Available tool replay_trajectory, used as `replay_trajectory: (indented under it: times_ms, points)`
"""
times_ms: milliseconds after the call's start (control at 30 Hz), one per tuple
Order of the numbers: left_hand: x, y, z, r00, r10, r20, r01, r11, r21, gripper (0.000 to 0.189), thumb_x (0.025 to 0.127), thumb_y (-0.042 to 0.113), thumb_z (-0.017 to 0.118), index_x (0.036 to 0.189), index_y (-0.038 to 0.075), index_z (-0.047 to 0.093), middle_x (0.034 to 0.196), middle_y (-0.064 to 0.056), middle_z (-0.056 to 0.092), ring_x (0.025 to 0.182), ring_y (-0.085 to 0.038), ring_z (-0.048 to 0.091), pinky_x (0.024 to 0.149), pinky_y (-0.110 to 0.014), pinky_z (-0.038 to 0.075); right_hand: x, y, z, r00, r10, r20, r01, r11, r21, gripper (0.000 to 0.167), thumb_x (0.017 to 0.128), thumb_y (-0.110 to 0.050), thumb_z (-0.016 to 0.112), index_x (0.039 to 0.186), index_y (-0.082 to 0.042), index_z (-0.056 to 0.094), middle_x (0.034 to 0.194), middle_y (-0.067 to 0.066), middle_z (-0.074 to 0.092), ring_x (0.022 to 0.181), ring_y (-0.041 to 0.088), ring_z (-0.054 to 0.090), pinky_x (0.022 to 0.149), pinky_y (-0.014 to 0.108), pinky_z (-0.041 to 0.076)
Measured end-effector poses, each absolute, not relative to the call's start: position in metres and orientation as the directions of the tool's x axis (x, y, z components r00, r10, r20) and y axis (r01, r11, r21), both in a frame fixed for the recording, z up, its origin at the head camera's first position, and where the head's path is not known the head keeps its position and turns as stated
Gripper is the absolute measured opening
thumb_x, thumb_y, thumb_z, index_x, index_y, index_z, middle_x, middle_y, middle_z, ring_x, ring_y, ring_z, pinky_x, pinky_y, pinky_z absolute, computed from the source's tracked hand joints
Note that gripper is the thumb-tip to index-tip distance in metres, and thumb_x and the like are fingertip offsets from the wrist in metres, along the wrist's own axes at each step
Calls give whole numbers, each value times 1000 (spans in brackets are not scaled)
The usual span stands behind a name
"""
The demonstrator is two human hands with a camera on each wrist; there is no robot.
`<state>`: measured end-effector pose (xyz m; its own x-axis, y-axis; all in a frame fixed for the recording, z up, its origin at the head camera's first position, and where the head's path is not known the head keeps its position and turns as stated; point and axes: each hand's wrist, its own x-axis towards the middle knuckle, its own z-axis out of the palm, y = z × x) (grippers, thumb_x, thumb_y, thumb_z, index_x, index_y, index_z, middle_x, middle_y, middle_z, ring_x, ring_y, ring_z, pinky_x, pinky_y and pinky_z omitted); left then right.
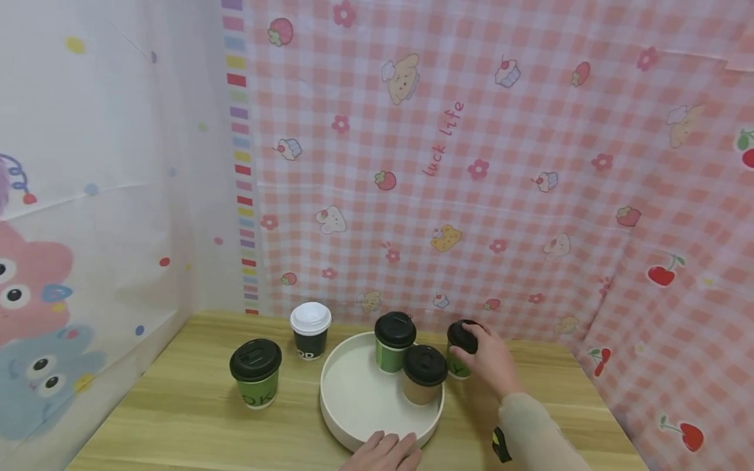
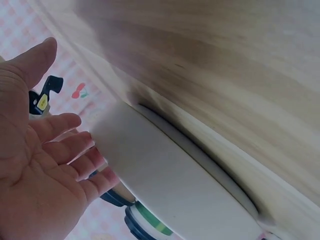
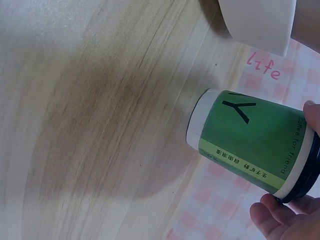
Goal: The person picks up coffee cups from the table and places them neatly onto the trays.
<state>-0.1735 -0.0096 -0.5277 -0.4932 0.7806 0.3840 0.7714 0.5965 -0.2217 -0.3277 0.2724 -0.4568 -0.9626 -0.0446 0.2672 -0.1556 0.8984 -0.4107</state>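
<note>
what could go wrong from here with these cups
The right hand grips a green cup around its black lid, so the lid might pop off. The brown cup stands close by inside the tray, so a sideways swing could knock it. The left hand touches the tray's near rim; pressing hard might tilt the tray.

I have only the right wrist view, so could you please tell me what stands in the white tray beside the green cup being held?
Observer: Two black-lidded cups stand in the white tray, a green cup and a brown cup.
Operator: Thank you; and where is the left hand, please?
Observer: The left hand is at the tray's near side, as the head view shows.
</note>
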Motion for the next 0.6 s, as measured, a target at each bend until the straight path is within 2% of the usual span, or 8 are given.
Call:
replay_trajectory:
  times_ms: [100,300,600]
  points:
    - [-174,-7,-526,-510,780,363,774,600,-201,50,114,57,34,131,21,63,141,4,66,116,-9,64,95,-29,57,-329,273,-458,-966,-39,258,-148,896,-419,65,97,-41,78,151,-11,60,164,26,45,142,56,51,113,71,47]
    - [-176,-1,-528,-500,779,379,769,600,-219,47,113,56,36,127,21,64,138,4,66,111,-9,64,92,-27,57,-327,275,-457,-963,-41,266,-155,892,-424,63,97,-38,79,150,-9,61,164,27,46,143,56,50,113,71,46]
    - [-178,7,-514,-573,788,225,787,606,-119,60,112,64,28,135,21,64,148,3,62,119,-9,64,96,-28,57,-319,280,-457,-964,-35,263,-151,888,-434,63,97,-38,79,150,-9,61,164,28,45,145,56,48,114,72,44]
